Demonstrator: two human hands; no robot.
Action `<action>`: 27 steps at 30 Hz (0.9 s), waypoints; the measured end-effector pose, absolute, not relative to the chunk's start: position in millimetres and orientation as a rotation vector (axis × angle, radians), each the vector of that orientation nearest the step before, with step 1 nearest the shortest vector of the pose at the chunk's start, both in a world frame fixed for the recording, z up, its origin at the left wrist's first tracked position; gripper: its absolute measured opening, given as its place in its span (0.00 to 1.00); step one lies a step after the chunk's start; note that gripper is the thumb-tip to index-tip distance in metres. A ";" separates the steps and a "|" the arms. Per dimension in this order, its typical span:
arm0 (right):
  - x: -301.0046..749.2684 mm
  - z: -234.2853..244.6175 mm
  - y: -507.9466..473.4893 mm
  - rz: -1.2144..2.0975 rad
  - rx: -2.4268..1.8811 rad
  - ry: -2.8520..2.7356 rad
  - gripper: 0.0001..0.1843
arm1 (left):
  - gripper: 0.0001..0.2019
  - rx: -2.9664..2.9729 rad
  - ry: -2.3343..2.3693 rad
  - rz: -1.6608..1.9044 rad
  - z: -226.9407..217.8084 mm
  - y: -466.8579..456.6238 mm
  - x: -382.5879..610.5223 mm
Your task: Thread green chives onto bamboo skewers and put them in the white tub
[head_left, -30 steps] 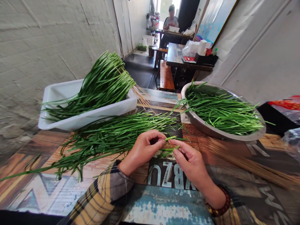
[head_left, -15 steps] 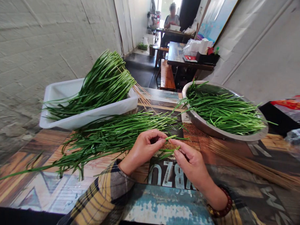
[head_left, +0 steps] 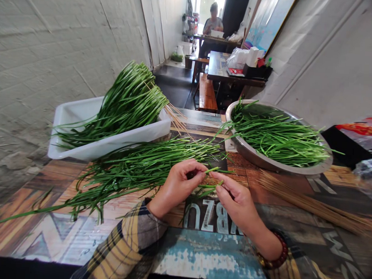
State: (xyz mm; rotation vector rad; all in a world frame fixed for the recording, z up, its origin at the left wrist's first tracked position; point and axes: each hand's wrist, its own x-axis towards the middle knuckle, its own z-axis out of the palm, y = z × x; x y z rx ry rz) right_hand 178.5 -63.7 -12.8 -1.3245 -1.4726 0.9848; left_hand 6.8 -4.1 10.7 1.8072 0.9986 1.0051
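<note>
My left hand (head_left: 186, 181) pinches the pale end of a garlic chive stalk (head_left: 212, 170) between thumb and fingertips. Close by on its right, my right hand (head_left: 235, 197) is closed, its fingertips meeting the same stalk and pinching a green piece of chive (head_left: 211, 189) below it. Under and behind the left hand, a loose pile of garlic chives (head_left: 136, 162) lies across the table with leaf tips to the left. Skewered chives (head_left: 129, 101) rest in a white plastic tray (head_left: 72, 152) at the back left, thin stick ends poking out to the right.
A metal bowl (head_left: 249, 156) of loose chives stands at the back right. In front of it lies a bundle of thin wooden skewers (head_left: 312, 201). Plastic bags (head_left: 369, 174) sit at the far right. Further off, a person (head_left: 213, 24) sits at another table beyond a bench (head_left: 207, 91).
Both hands and the chives stay almost exactly where they were. The far person's arms have shifted slightly.
</note>
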 end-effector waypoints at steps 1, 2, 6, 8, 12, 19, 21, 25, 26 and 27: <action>178.4 -12.9 -63.7 0.992 -1.322 -1.468 0.18 | 0.06 1.822 0.996 1.011 10.8 -4.4 6.8; 178.3 -12.9 -63.7 0.997 -1.320 -1.462 0.18 | 0.06 1.835 0.994 1.016 10.9 -4.6 6.8; 178.0 -13.2 -63.6 1.006 -1.306 -1.432 0.18 | 0.06 1.864 0.986 1.024 11.4 -5.3 7.2; 178.2 -14.3 -63.6 1.007 -1.292 -1.416 0.17 | 0.06 1.873 0.976 1.028 11.3 -5.0 7.2; 178.9 -20.1 -63.9 1.102 -1.274 -1.361 0.17 | 0.05 1.887 0.970 1.031 10.3 -4.4 6.9; 177.9 -24.7 -62.7 1.316 -1.201 -1.204 0.17 | 0.04 1.872 1.010 1.047 6.8 -4.4 8.0; 177.1 -22.5 -61.9 1.344 -1.212 -1.168 0.15 | 0.04 1.898 1.012 1.062 5.9 -4.0 8.0; 176.1 -20.0 -60.7 1.365 -1.246 -1.151 0.10 | 0.04 1.955 0.995 1.095 5.7 -3.4 7.4; 175.9 -20.0 -60.6 1.355 -1.244 -1.158 0.12 | 0.04 1.963 0.990 1.099 5.8 -3.5 7.3; 175.6 -20.3 -60.5 1.341 -1.239 -1.160 0.13 | 0.04 1.966 0.985 1.102 5.9 -3.7 7.3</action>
